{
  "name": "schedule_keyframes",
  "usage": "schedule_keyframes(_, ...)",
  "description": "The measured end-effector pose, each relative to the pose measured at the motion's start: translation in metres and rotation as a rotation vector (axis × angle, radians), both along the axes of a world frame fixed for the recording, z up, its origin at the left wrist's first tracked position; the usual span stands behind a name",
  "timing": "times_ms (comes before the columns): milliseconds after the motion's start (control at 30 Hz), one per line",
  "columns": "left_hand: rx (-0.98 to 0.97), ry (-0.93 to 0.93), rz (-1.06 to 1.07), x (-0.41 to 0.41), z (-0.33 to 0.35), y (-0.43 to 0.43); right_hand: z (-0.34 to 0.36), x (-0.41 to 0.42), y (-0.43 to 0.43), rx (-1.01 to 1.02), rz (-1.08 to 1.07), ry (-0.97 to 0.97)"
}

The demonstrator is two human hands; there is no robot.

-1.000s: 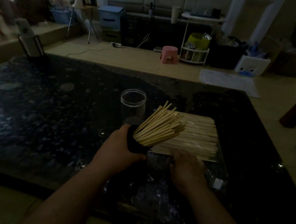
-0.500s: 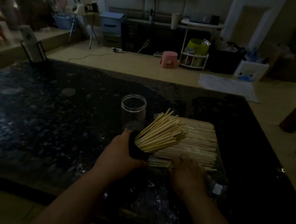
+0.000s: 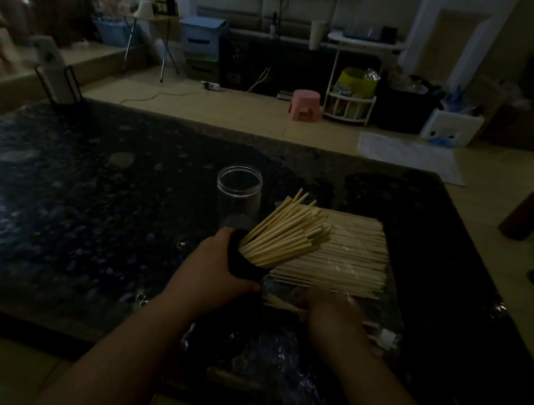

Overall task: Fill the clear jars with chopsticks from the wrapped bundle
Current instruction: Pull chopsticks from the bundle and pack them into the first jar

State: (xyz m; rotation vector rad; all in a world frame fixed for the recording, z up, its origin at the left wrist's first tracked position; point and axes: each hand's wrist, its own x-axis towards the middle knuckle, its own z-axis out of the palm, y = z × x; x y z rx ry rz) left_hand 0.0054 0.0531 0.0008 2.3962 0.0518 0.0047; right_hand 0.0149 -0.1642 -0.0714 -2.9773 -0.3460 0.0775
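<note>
Listing nearest first, we record: right hand point(image 3: 330, 309), laid on the near ends of the flat plastic-wrapped bundle of pale wooden chopsticks point(image 3: 348, 259), presumably to draw more; whether it pinches any we cannot tell. Left hand point(image 3: 216, 272), clenched round a dark-looking jar point(image 3: 244, 262) tilted toward the bundle for easy feeding, its fan of chopsticks point(image 3: 288, 233) packed close. Beyond, just beside it: empty clear round jar point(image 3: 239, 193), upright on the dark speckled stone table point(image 3: 80, 200), awaiting its turn. Since half a second ago, nothing has shifted.
</note>
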Motion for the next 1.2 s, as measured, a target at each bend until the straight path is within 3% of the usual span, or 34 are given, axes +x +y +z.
schedule_keyframes(133,-0.017,-0.013,-0.001,-0.001,0.001,-0.001,0.004,-0.016,0.002,-0.109,0.006,-0.033)
schedule_keyframes(400,0.013,-0.008,0.006,-0.004,0.004,-0.002,0.022,-0.029,-0.002,-0.071,0.093,-0.085)
schedule_keyframes(567,-0.021,-0.006,0.004,-0.005,0.007,-0.005,0.047,-0.036,-0.004,0.077,0.12,-0.045)
schedule_keyframes(767,-0.028,-0.01,0.005,-0.007,0.011,-0.01,0.08,-0.044,-0.008,0.044,0.133,-0.133)
schedule_keyframes(900,-0.019,-0.006,0.011,-0.008,0.012,-0.011,0.101,-0.046,-0.011,0.033,0.108,-0.275)
schedule_keyframes(1067,0.021,0.007,0.005,-0.008,0.011,-0.014,0.111,-0.036,-0.02,0.067,0.118,-0.586)
schedule_keyframes(1200,0.031,0.011,0.001,-0.007,0.009,-0.013,0.111,-0.035,-0.024,0.119,0.056,-0.669)
